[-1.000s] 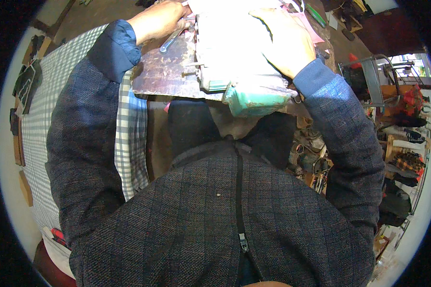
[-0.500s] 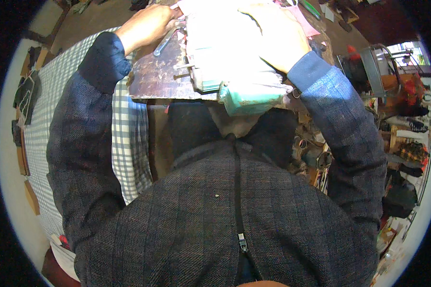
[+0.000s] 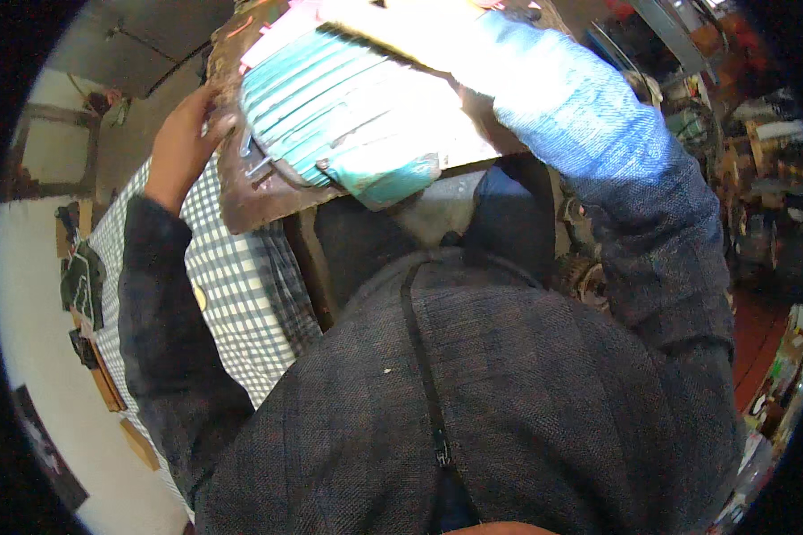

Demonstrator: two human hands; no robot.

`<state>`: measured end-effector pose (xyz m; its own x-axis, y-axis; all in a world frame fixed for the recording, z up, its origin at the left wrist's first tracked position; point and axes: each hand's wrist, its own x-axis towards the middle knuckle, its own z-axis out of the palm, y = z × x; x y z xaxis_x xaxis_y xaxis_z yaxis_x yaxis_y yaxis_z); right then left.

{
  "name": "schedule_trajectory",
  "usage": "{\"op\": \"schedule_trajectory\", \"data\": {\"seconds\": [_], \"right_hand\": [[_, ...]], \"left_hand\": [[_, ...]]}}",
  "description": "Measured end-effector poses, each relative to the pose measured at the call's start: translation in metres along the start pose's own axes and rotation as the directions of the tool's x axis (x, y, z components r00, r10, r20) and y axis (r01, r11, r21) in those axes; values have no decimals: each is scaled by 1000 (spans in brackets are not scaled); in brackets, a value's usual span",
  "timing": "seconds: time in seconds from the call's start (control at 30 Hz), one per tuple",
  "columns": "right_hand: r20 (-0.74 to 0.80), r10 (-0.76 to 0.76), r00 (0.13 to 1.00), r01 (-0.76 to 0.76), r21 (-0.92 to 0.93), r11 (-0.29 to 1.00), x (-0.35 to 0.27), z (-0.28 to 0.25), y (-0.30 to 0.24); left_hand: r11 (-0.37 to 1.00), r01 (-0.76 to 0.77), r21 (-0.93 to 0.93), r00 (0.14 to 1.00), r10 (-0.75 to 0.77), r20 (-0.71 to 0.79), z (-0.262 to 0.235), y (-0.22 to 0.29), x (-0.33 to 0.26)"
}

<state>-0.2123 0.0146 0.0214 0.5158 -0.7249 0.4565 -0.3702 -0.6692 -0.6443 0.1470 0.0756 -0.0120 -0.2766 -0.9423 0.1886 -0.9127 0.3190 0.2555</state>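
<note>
My left hand (image 3: 186, 143) is at the left edge of a worn brown wooden board (image 3: 257, 207), thumb and fingers closed on that edge. On the board lies a teal pad with parallel ridges (image 3: 317, 98), partly lost in bright glare. A rounded teal bundle (image 3: 388, 181) sits at its near edge. My right hand (image 3: 419, 31) reaches across the pad's far side; glare washes out its fingers, and what it may hold cannot be made out. Small metal rods (image 3: 259, 166) stick out at the pad's near left corner.
Pink scraps (image 3: 285, 28) lie at the board's far left. A checked cloth (image 3: 241, 276) hangs over a surface to my left. Cluttered shelves and tools (image 3: 767, 169) stand at the right. My knees (image 3: 361, 236) are beneath the board's near edge.
My left hand has drawn back from the pad's far left to the board's left edge. My right forearm has swung further left over the pad. The view has tilted and the pad appears turned.
</note>
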Motion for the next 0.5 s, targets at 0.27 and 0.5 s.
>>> {"op": "schedule_trajectory", "data": {"seconds": [0.27,0.5], "right_hand": [[-180,321,930,-309,95,946,-90,-57,108],[110,206,972,-169,-275,946,-138,-15,135]], "left_hand": [[945,279,-172,953,-294,-72,-27,23,-108],[973,117,-198,964,-159,-212,-36,96,-81]]}}
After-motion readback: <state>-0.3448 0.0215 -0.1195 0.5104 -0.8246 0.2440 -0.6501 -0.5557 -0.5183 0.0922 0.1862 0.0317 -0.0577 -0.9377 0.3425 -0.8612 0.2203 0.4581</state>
